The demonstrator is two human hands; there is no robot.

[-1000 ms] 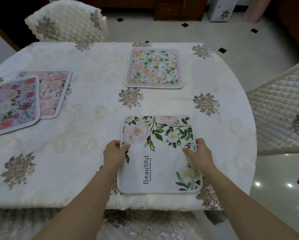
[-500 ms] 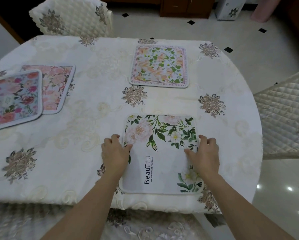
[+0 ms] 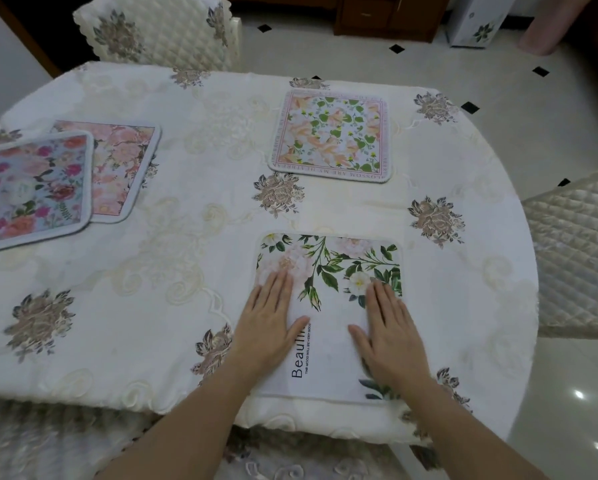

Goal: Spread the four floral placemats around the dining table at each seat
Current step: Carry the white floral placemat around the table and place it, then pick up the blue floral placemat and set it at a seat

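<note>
Placemat with green leaves lies flat at the near edge of the tabletop. The left hand and the right hand press on it, fingers straight, a little apart.

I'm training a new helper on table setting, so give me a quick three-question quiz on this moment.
1. True or false: the left hand and the right hand both lie flat, fingers straight, on the white leafy placemat.
2. Short answer: how many placemats touch no other placemat?
3. What partly covers the pink placemat? A. the blue placemat B. a hand C. a plate

Key: 1 true; 2 two, the white leafy placemat and the orange-and-green placemat; 3 A.
</note>
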